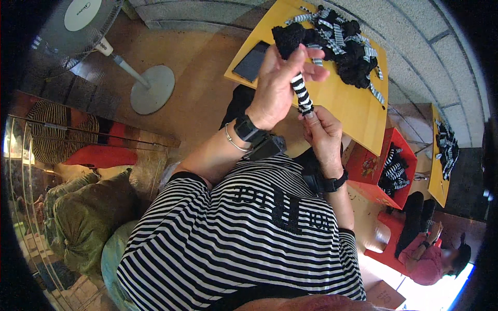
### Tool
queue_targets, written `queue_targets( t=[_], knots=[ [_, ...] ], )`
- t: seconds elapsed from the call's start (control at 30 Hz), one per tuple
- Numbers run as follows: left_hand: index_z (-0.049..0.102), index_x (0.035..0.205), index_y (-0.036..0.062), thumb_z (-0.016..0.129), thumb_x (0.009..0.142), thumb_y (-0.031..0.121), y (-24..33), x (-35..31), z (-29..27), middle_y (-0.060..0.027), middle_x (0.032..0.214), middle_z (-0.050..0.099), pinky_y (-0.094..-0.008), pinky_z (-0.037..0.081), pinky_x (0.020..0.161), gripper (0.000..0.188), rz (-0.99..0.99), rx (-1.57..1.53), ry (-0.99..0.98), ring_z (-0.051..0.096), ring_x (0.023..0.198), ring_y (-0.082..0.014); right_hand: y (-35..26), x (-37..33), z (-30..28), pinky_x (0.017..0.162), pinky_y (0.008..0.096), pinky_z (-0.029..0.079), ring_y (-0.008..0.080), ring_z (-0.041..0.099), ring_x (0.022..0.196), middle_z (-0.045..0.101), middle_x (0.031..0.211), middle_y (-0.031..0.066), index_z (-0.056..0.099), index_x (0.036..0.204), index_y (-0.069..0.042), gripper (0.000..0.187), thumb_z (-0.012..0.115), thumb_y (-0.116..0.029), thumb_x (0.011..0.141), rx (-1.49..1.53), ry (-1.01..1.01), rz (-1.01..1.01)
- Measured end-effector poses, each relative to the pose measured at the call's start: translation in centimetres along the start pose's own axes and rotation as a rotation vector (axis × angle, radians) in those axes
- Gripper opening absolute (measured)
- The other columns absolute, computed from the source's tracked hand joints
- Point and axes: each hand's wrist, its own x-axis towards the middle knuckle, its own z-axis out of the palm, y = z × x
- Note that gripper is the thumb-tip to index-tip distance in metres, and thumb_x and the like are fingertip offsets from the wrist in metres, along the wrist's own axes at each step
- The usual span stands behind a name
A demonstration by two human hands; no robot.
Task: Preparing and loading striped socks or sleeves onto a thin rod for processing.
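A slim knitted tube with black and white stripes (301, 93) hangs between my hands, its top running into a fluffy black knitted part (288, 41). My left hand (277, 85) is loosely curled round the upper piece, thumb raised and fingertips reaching past it to the right. The tube's lower end is pinched between the thumb and fingers of my right hand (324, 129). Under and beyond my hands is a yellow table (353, 114). A heap of similar striped and black knitted pieces (345, 46) lies on its far side.
A dark phone (252, 62) lies at the table's left edge. Right of the table stands a red box (371, 173) holding striped pieces. A standing fan (150, 88) is at far left, stuffed sacks (93, 223) at lower left. Another person (423, 254) sits at lower right.
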Motion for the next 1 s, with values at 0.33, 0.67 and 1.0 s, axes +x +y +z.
queue_targets(
  t=[0.33, 0.67, 1.0],
  knots=[
    [0.054, 0.093, 0.0033, 0.055, 0.095, 0.025, 1.4, 0.7, -0.6, -0.0067, 0.072, 0.059, -0.0325, 0.052, 0.062, 0.022, -0.016, 0.064, -0.064, 0.059, 0.061, -0.0183, 0.1, 0.2, -2.3, 0.049, 0.0213, 0.033, 0.005, 0.04, 0.053, 0.049, 0.061, -0.003, 0.062, 0.085, -0.001, 0.015, 0.057, -0.011, 0.095, -0.203, -0.009, -0.07],
    [0.049, 0.085, 0.0064, 0.05, 0.098, 0.024, 0.1, 0.0, -0.1, -0.0032, 0.061, 0.049, -0.0308, 0.044, 0.052, 0.022, -0.066, 0.045, -0.135, 0.049, 0.051, -0.0162, -0.6, 0.2, 0.3, 0.051, 0.0243, 0.038, 0.0076, 0.045, 0.056, 0.048, 0.06, 0.0, 0.059, 0.083, 0.0, 0.009, 0.059, -0.004, 0.091, -0.361, 0.137, -0.251],
    [0.05, 0.111, -0.0004, 0.051, 0.098, 0.027, 2.4, 2.4, -1.4, -0.0185, 0.104, 0.064, -0.0392, 0.053, 0.083, 0.03, 0.099, 0.062, -0.017, 0.066, 0.087, -0.0268, -0.1, 0.3, -1.2, 0.046, 0.0188, 0.029, 0.0022, 0.038, 0.052, 0.046, 0.062, -0.007, 0.062, 0.086, -0.003, 0.02, 0.053, -0.016, 0.098, -0.021, -0.104, 0.016]
  ],
)
